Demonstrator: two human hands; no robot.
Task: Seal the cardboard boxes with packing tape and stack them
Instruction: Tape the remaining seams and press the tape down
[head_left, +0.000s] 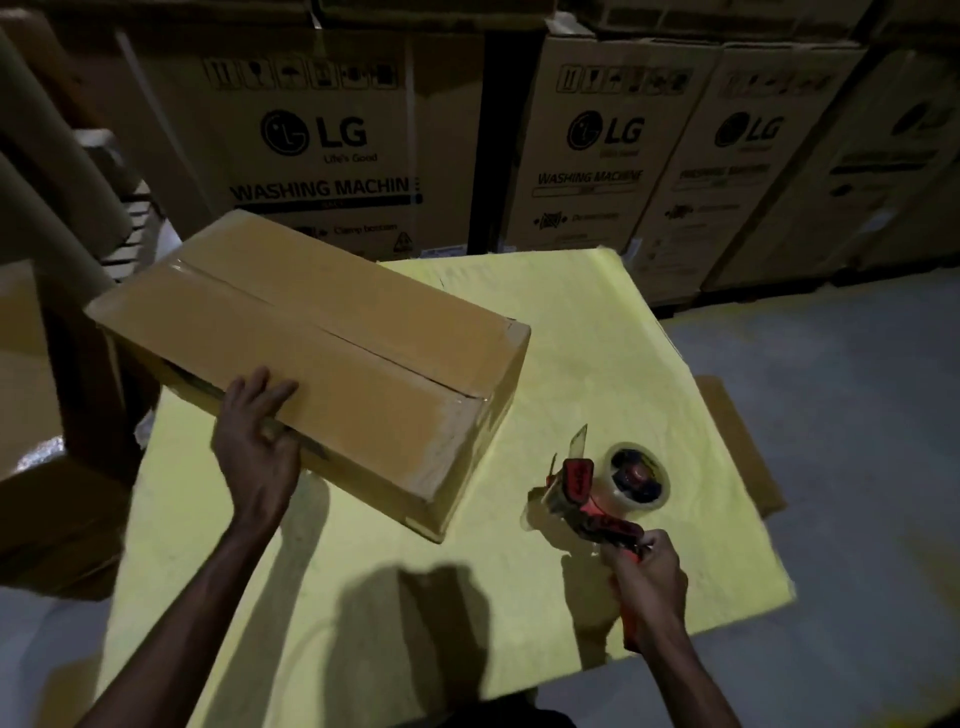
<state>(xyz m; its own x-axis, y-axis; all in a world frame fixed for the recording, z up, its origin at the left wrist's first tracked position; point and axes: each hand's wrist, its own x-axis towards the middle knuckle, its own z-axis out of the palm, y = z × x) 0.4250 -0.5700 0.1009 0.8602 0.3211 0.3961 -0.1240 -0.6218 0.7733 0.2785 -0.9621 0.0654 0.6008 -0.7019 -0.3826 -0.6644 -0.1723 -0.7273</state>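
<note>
Cardboard box (332, 332), stiff and probably light, best held by its long edges; left hand (254, 447) rests flat-fingered on it, right hand (649, 577) grips tape dispenser (582, 493).

A dim warehouse: tall brown cardboard washing-machine cartons (317, 140) stand stacked across the frame's top, on grey concrete floor (831, 415).

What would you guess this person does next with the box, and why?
Probably release the tape dispenser and bring the right hand to the cardboard box. Its top seam already looks taped, and only the left hand rests on this long box, so lifting it to stack likely needs both.
</note>
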